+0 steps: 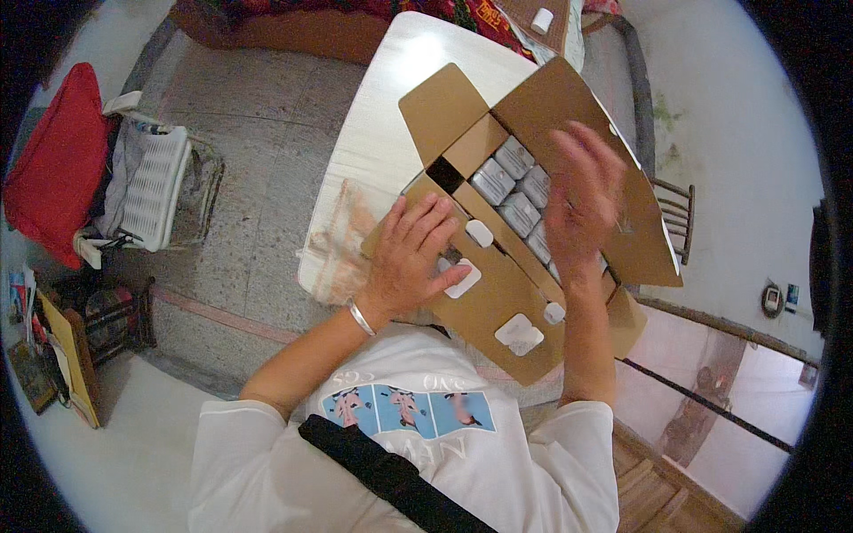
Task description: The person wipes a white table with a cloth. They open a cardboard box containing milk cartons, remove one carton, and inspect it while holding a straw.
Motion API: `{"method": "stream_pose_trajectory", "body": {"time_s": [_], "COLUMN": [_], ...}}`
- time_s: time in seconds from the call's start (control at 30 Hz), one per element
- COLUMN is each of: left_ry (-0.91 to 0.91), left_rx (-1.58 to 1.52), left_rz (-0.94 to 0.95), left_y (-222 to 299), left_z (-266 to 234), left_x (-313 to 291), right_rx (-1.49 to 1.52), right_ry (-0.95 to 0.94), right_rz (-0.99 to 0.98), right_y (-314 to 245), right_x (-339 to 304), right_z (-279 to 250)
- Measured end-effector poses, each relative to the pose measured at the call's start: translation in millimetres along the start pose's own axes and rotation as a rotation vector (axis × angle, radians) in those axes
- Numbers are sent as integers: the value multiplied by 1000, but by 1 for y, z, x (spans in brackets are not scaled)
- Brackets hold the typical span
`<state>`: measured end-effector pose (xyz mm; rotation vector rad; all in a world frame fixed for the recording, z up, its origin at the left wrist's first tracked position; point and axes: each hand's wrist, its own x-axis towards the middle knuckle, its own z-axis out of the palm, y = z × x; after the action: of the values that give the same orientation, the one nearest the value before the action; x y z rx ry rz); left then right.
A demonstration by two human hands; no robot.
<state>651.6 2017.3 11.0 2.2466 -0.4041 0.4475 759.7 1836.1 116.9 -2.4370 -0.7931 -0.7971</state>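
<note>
An open cardboard box stands at an angle on the white table, its flaps folded out. Inside lie several silver-grey wrapped packs with rounded corners, set in rows. My left hand, a silver bracelet on its wrist, lies on the near flap with fingers stretched out. Small white rounded pieces lie on this flap: one by my fingertips, another at my thumb, others farther right. Above the box's right side, my right hand is raised and blurred, fingers extended, with nothing seen in it.
The white table has a crumpled tan cloth at its left edge. A white chair with a red cushion stands at left. A wooden chair is beyond the box, by the right wall. Patterned fabric lies at the back.
</note>
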Motion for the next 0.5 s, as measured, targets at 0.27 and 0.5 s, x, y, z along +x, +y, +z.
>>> {"method": "stream_pose_trajectory", "body": {"time_s": [0.27, 0.5], "left_ry": [-60, -347], "left_rx": [-110, 67], "left_rz": [382, 400], "left_y": [11, 14], "left_z": [-3, 17], "left_x": [-45, -52], "right_rx": [-765, 366], "right_ry": [472, 132], "right_rz": [269, 944], "right_y": [36, 91], "right_x": [-73, -147], "right_z": [-112, -158]}}
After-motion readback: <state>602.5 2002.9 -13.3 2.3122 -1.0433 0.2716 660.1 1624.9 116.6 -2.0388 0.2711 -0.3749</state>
